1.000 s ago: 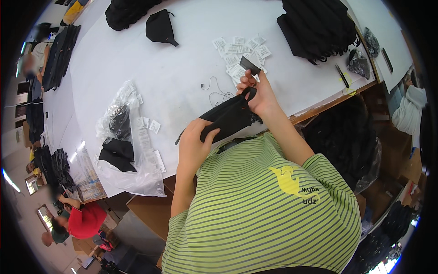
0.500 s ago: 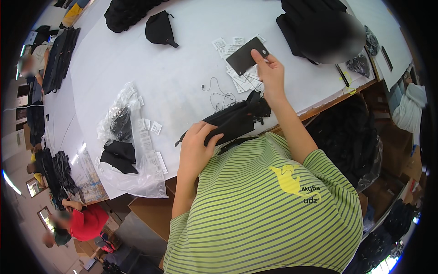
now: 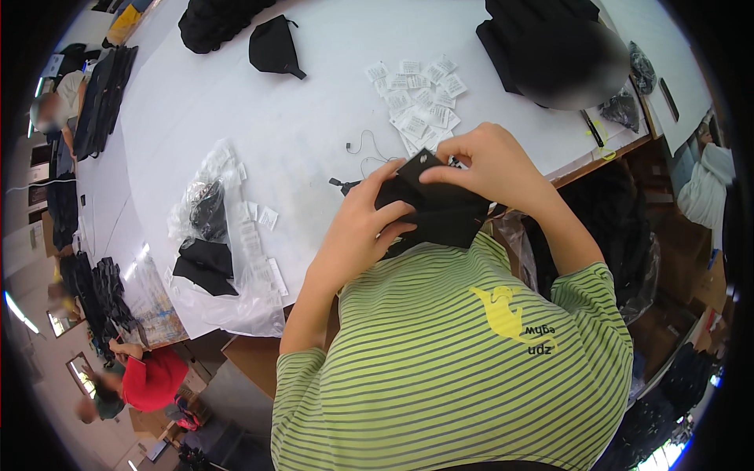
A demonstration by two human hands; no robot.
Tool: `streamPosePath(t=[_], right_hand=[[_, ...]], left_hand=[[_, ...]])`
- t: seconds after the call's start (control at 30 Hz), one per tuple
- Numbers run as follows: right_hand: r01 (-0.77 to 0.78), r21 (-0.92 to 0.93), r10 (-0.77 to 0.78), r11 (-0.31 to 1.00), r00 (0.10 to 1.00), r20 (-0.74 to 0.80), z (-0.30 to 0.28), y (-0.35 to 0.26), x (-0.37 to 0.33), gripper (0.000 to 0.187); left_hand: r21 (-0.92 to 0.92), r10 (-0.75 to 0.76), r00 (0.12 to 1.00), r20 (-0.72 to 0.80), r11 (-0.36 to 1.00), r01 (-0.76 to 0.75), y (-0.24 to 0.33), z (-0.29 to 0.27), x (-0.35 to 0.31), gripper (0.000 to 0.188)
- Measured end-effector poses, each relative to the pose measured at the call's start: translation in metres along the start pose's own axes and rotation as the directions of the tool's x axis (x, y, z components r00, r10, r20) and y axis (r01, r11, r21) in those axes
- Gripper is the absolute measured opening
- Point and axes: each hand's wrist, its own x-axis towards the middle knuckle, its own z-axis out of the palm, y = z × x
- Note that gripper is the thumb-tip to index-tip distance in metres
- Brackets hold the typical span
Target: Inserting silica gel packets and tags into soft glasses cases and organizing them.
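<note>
My right hand [image 3: 491,169] pinches a black tag [image 3: 416,163], a flat card with a small hole near its corner, over a black fabric piece [image 3: 448,216]. My left hand [image 3: 361,220] grips the left side of that fabric, with its thumb and fingers around the edge. The fabric is held near the table's front edge, close to my body. Just beyond it, thin black cords [image 3: 365,149] lie loosely on the white table. Many small white printed labels [image 3: 424,98] are spread behind my right hand. The tag's lower end is hidden by the fabric and fingers.
A clear plastic bag [image 3: 255,302] with black pieces and labels lies at left. Another black fabric piece [image 3: 275,47] sits at the back, and a black pile [image 3: 542,55] at back right. A black pen-like tool [image 3: 591,128] lies near the right edge. Other people work far left.
My right hand has brought the black tag from above the labels down to the fabric, uncovering the labels. My left hand has moved slightly right and up, and the fabric is spread wider.
</note>
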Motion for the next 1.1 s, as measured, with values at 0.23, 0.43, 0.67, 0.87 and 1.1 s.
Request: streamPosePath(t=[0.23,0.43,0.67,0.87,1.1], right_hand=[[-0.016,0.166,-0.025,0.986,0.97,0.242,0.025,0.017,-0.019,0.032],[-0.057,0.192,-0.007,0.98,0.948,0.318,0.006,0.022,-0.048,0.033],[-0.11,0.14,0.064,0.984,0.953,0.297,0.005,0.017,-0.058,0.032],[-0.118,0.012,0.116,0.993,0.986,0.117,-0.005,0.021,-0.071,0.022],[0.099,-0.19,-0.119,0.977,0.988,-0.096,0.0,0.015,-0.054,0.015]], left_hand=[[0.012,0.151,0.974,0.169,0.988,-0.156,-0.002,-0.003,0.007,0.02],[-0.445,-0.036,0.952,0.303,0.878,0.175,-0.042,0.006,0.052,0.024],[0.325,-0.127,0.982,-0.139,0.931,0.166,-0.112,0.072,0.124,0.034],[-0.26,-0.27,0.963,-0.021,0.931,0.255,-0.064,0.026,0.113,0.022],[0.214,0.178,0.984,0.005,0.961,-0.175,-0.008,-0.015,0.057,0.023]])
